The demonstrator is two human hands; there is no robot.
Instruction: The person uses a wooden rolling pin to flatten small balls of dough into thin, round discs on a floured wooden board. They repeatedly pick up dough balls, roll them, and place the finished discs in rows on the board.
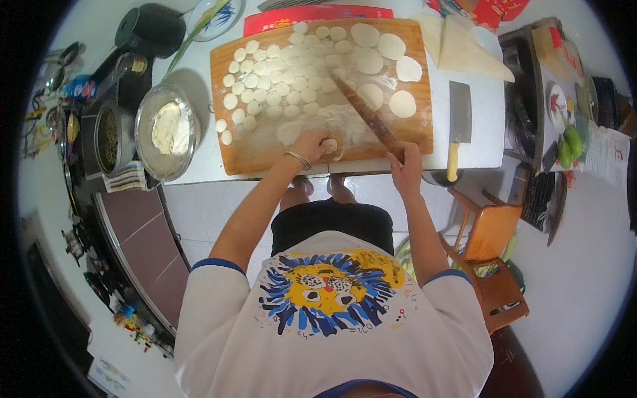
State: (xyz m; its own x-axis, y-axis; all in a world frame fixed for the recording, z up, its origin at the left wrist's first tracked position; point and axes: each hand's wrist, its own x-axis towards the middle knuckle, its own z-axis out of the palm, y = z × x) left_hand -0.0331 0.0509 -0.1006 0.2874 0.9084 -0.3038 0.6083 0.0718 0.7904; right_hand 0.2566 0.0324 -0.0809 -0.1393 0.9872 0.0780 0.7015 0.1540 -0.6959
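Note:
A floured wooden board lies on the white table before me. My right hand grips the near end of a brown rolling pin, which slants away to the far left over the board. At the board's near edge, my left hand has its fingers closed on a small dough piece. Many small flattened dough rounds cover the left and middle of the board. Several larger thin dough wrappers lie along its right side, some of them near the rolling pin.
A cleaver with a yellow handle lies right of the board. To the left stand a bowl of dough and a pot of greens. Behind them is a dark saucepan. A wooden chair stands at the lower right.

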